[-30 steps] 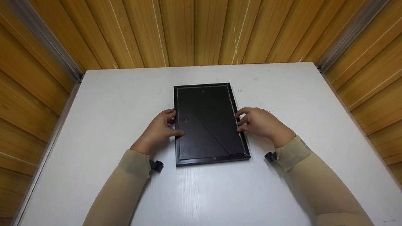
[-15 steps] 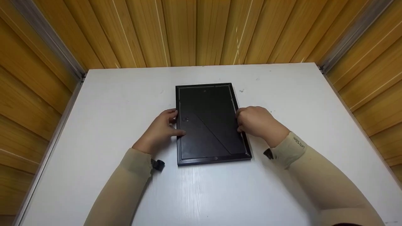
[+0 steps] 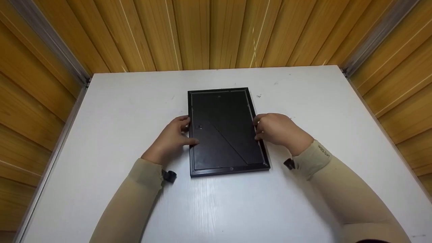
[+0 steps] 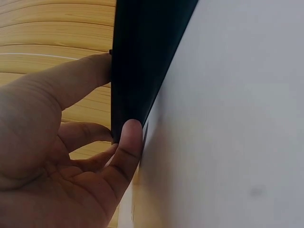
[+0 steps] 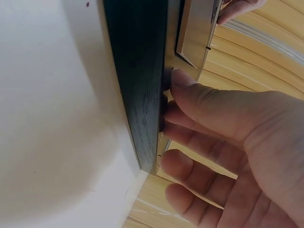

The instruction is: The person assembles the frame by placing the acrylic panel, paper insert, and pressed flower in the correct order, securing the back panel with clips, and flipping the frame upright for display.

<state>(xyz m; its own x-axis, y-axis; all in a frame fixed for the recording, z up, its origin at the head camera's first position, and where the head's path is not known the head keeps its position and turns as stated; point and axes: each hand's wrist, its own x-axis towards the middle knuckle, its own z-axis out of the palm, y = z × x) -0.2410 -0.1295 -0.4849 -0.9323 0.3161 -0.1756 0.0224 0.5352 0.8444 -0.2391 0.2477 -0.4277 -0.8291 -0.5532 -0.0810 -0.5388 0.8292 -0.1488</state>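
Note:
A black picture frame [image 3: 221, 108] lies face down on the white table, its backing board and folded easel stand [image 3: 214, 148] showing. My left hand [image 3: 170, 136] holds its left edge, thumb on the back and fingers along the side. In the left wrist view, fingertips [image 4: 131, 133] touch the frame's dark side [image 4: 142, 52]. At the right edge my right hand [image 3: 278, 130] has curled fingers on the rim. The right wrist view puts its thumb [image 5: 202, 97] and forefinger against the inner rim, with the lower fingers off the frame. What lies under these fingertips is hidden.
The white table [image 3: 135, 94] extends around the frame on all sides. Wood-patterned panels [image 3: 222, 33] enclose it at the back and both sides. Black wrist mounts [image 3: 169, 176] hang from both sleeves. A small dark clip [image 3: 198, 127] sits on the backing's left side.
The right hand's fingers drew in tighter at the right rim half a second ago and now look slightly loosened. The left hand and the frame stay in place; the view shifts a little.

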